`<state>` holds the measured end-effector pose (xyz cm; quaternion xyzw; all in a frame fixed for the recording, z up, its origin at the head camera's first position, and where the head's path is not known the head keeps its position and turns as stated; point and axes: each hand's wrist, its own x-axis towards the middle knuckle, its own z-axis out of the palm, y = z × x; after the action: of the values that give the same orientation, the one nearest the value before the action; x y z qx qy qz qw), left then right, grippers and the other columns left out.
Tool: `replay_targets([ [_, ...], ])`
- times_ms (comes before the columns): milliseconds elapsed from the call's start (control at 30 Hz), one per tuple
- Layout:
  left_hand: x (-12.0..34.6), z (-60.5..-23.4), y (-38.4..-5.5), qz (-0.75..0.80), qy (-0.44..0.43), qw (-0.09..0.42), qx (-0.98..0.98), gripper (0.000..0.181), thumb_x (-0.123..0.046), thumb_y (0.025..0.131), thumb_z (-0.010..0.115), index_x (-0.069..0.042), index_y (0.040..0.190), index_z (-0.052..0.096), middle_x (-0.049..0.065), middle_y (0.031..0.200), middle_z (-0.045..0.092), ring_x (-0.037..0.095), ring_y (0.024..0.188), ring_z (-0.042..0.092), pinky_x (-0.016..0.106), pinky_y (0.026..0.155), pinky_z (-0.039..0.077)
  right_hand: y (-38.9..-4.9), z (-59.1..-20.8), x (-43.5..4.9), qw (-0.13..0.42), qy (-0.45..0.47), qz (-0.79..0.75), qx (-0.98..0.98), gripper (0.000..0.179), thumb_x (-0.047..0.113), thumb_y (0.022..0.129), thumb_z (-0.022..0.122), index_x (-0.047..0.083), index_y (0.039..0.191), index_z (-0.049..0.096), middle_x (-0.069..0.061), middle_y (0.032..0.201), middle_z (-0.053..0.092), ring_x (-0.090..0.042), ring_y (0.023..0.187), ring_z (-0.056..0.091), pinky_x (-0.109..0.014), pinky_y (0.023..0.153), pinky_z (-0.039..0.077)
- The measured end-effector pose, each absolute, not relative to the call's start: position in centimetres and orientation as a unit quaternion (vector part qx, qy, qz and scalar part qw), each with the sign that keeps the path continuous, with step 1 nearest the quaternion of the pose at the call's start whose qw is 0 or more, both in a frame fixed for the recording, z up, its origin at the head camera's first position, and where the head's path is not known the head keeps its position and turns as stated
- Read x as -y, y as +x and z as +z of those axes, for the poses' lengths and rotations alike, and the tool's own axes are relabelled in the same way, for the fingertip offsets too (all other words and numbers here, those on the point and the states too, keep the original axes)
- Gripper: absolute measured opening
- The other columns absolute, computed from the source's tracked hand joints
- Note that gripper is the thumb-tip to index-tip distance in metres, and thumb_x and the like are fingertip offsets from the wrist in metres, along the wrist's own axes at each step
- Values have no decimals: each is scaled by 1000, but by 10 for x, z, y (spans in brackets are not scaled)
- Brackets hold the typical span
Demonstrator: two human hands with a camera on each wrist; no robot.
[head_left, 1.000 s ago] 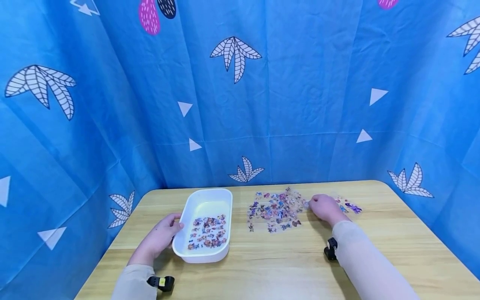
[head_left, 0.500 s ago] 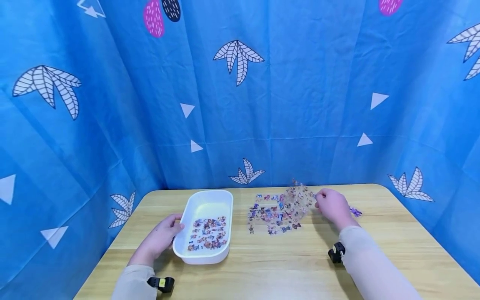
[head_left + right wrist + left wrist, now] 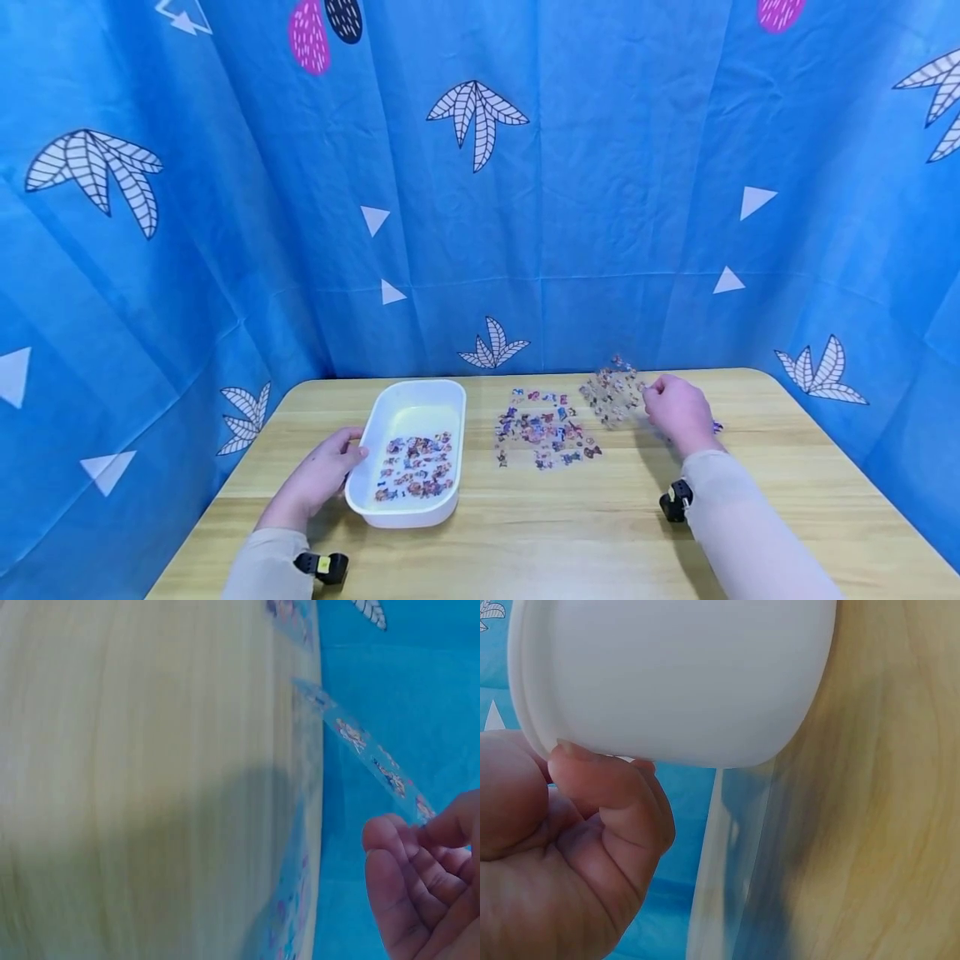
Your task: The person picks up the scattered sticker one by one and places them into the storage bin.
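My left hand point(image 3: 326, 468) grips the left rim of a white plastic tub point(image 3: 459, 467), its thumb over the edge and fingers curled beneath, as the left wrist view shows point(image 3: 592, 825). A clear sheet of small cartoon stickers lies inside the tub. My right hand point(image 3: 681, 410) pinches the edge of a transparent sticker sheet point(image 3: 613, 395) between thumb and finger. This sheet is lifted and tilted above the table in the right wrist view. More sticker sheets point(image 3: 542, 429) lie flat at the table's middle. Behind the right hand, another sheet point(image 3: 289, 907) is partly hidden.
The wooden table point(image 3: 555, 533) carries everything. A blue patterned curtain point(image 3: 600, 208) hangs along its back and sides. Black wrist cameras are strapped on both sleeves.
My right hand has picked a sticker sheet up off the pile and drawn it to the right, away from the sheets left lying there. The left hand and tub stay put.
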<state>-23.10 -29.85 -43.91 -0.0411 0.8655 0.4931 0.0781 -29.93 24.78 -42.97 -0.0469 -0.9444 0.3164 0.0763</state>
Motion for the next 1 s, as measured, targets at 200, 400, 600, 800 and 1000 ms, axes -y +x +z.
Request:
replay_targets([
  [200, 295, -439, -232, 495, -39, 77, -865, 46, -25, 108, 48, -6, 150, 42, 14, 116, 61, 25, 96, 62, 38, 79, 52, -299, -436, -260, 70, -58, 305, 948, 25, 18, 99, 44, 5, 93, 65, -5, 76, 67, -22, 62, 58, -41, 63, 45],
  [400, 294, -440, -233, 492, -32, 74, -867, 46, -25, 108, 47, -6, 150, 42, 13, 116, 61, 24, 99, 62, 39, 83, 51, -298, -440, -268, 13, -66, 292, 954, 40, 30, 104, 43, 10, 73, 59, -6, 68, 64, -24, 59, 56, -39, 60, 43],
  [600, 295, -441, -233, 488, -36, 73, -869, 45, -24, 108, 47, -7, 149, 43, 13, 115, 61, 24, 99, 61, 40, 83, 50, -300, -445, -270, 16, -59, 274, 960, 41, 26, 103, 44, 10, 69, 61, -4, 63, 62, -23, 57, 55, -39, 62, 43],
  [800, 295, -442, -232, 498, -36, 76, -863, 46, -23, 108, 48, -6, 150, 43, 14, 116, 60, 25, 99, 62, 39, 83, 51, -299, -447, -270, 40, -72, 348, 934, 34, 22, 104, 44, 2, 102, 72, -5, 79, 72, -19, 69, 65, -41, 67, 47],
  [1000, 299, -442, -233, 509, -34, 74, -857, 46, -22, 108, 48, -6, 150, 42, 16, 116, 59, 25, 97, 62, 38, 79, 52, -299, -439, -254, 23, -71, 533, 843, 33, 14, 106, 49, -10, 124, 61, -17, 100, 71, -26, 85, 72, -38, 75, 59],
])
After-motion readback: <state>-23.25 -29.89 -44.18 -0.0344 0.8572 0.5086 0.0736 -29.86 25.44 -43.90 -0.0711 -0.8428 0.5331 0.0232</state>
